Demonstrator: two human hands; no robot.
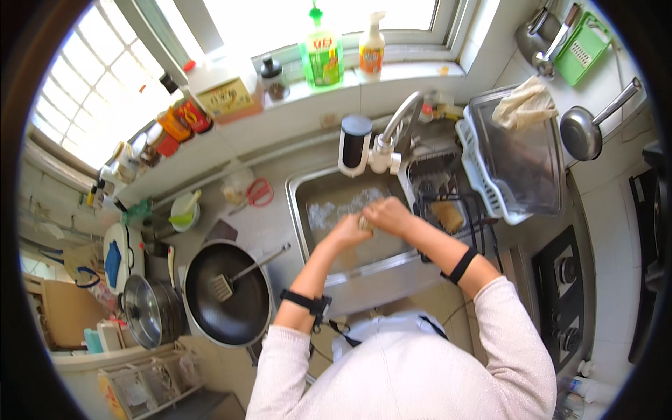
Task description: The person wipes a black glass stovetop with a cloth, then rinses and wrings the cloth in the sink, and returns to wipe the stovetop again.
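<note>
My left hand (pixel 349 231) and my right hand (pixel 388 214) are closed together above a stainless steel sink (pixel 300 226). Between them shows a small pale yellowish object (pixel 366 223), mostly covered by my fingers, so its kind is unclear. Cloudy water and whitish suds or crumpled film (pixel 321 214) lie in the basin below. Just beyond my hands stands a tap (pixel 403 118) with a white and black filter unit (pixel 356 147).
Left of the sink are red-handled scissors (pixel 259 192) and a large frying pan (pixel 226 320) holding a slotted turner (pixel 223 287). A sponge (pixel 448 216) sits in the smaller right basin, beside a lidded dish rack (pixel 485 176). A gas hob (pixel 559 299) is farther right. Bottles, including green detergent (pixel 323 60), line the windowsill.
</note>
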